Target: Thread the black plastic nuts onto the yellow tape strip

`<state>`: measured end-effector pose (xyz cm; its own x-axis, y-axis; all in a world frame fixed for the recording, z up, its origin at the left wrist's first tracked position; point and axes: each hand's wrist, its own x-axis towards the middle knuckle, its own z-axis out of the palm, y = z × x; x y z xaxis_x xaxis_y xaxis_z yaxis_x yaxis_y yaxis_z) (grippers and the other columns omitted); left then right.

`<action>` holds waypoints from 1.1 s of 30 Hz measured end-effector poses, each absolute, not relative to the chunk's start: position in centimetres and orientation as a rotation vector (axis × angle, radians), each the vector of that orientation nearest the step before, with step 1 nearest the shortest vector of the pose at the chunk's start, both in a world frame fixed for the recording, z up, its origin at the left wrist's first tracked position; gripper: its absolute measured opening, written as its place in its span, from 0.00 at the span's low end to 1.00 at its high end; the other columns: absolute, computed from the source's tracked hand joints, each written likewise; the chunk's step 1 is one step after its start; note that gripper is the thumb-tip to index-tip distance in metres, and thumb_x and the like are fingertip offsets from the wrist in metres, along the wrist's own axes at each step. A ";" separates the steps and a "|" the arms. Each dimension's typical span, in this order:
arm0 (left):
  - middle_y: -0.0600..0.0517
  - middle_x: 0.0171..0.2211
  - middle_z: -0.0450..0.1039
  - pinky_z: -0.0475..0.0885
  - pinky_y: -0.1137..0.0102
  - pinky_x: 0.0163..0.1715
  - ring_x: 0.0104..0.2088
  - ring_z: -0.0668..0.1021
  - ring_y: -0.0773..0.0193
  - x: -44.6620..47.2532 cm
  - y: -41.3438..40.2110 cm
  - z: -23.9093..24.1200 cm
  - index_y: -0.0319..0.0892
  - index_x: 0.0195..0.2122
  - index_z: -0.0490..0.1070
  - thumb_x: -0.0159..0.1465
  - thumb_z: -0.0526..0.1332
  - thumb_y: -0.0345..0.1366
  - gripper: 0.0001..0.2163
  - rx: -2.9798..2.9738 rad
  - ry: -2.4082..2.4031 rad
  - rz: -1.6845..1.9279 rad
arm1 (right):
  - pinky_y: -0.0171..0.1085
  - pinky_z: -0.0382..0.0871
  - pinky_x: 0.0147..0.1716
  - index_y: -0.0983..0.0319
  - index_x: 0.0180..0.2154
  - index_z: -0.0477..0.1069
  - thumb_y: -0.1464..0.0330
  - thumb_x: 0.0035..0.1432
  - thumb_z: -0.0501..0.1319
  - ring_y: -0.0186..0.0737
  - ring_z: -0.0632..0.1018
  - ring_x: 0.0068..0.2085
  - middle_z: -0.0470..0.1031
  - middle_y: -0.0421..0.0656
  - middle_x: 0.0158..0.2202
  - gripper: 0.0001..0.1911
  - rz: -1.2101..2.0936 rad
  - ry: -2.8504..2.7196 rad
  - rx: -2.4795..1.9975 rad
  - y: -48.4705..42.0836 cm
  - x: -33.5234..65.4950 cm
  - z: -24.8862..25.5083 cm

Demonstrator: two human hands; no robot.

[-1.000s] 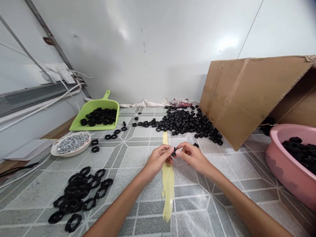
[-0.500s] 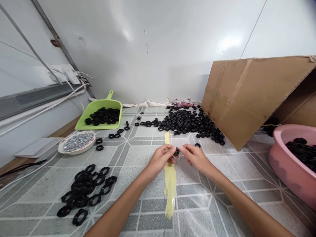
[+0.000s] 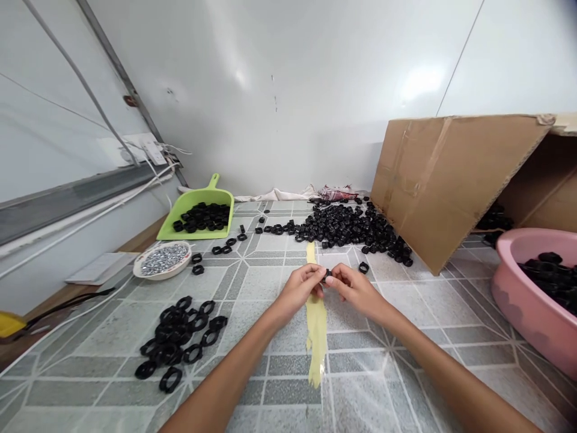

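Between my fingertips sits a small black plastic ring (image 3: pixel 327 273), mostly hidden by the fingers. My left hand (image 3: pixel 303 284) pinches it from the left, and my right hand (image 3: pixel 350 284) closes on it from the right. Both hands hover over a strip of yellow tape (image 3: pixel 317 337) on the patterned tabletop. Just beyond my right hand lies a single black ring (image 3: pixel 363 267). A big heap of black rings (image 3: pixel 347 224) spreads behind the hands, and a looser pile of larger-looking black rings (image 3: pixel 174 337) lies to the left.
A green dustpan (image 3: pixel 166 228) holds black rings at the back left. In front of it stands a white bowl (image 3: pixel 139 273) of small shiny metal pieces. On the right are a tilted cardboard box (image 3: pixel 442 180) and a pink basin (image 3: pixel 509 282) containing black parts. Cables run along the left.
The whole view has shifted slightly, so things at left appear farther right. My fingers have drawn closer round the black ring, which is now more covered; my right thumb presses against it.
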<state>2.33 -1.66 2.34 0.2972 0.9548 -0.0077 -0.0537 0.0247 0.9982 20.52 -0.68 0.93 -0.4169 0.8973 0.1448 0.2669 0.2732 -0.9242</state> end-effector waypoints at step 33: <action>0.50 0.39 0.77 0.69 0.68 0.43 0.39 0.77 0.59 3.3 -3.9 2.9 0.46 0.46 0.70 0.69 0.56 0.41 0.09 1.815 1.218 1.249 | 0.33 0.64 0.18 0.60 0.26 0.61 0.47 0.60 0.59 0.32 0.66 0.17 0.58 0.32 0.18 0.24 1.772 -1.167 -0.942 -2.0 18.7 1.4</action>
<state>3.33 -3.93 2.86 0.1298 0.9219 0.3651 0.3421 -0.3873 0.8561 18.70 -2.03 1.41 -0.4054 0.9012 -0.1532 -0.2150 -0.2569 -0.9422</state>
